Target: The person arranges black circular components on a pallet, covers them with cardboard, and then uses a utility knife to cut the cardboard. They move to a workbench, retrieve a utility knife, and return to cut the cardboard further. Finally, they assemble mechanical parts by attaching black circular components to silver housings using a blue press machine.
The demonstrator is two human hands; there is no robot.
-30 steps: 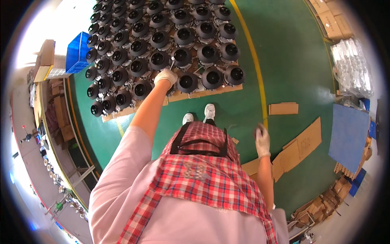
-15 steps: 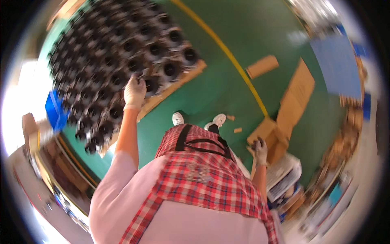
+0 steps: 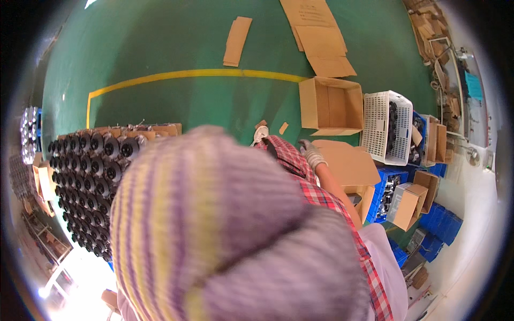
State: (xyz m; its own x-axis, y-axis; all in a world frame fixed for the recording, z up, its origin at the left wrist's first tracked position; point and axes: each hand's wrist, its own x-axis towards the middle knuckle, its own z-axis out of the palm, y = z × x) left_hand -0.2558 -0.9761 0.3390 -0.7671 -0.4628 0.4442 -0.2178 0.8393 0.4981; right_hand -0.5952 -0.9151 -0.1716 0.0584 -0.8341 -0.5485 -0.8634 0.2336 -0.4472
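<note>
My left hand (image 3: 214,208), in a knit glove with purple, grey and yellow stripes, is very close to the camera and fills the middle of the view. Its fingers are blurred and mostly hidden, so I cannot tell their pose. Beside my checked red apron (image 3: 342,208), my right hand (image 3: 315,155) is gloved too, fingers loosely extended with nothing visible in them. It is nearest a brown cardboard flap (image 3: 348,163) of a box; whether it touches the flap I cannot tell. Rows of black round parts (image 3: 93,176) stand at the left, partly behind my left hand.
An open cardboard box (image 3: 334,104) stands on the green floor, with flattened cardboard (image 3: 321,40) beyond. White (image 3: 377,128) and blue crates (image 3: 393,184) are at the right. A yellow line (image 3: 176,75) and a cardboard strip (image 3: 237,41) lie ahead.
My left hand has left the rows of black parts and come up close to the camera. The view has turned, bringing the boxes and crates further into sight. My right hand remains low at my side.
</note>
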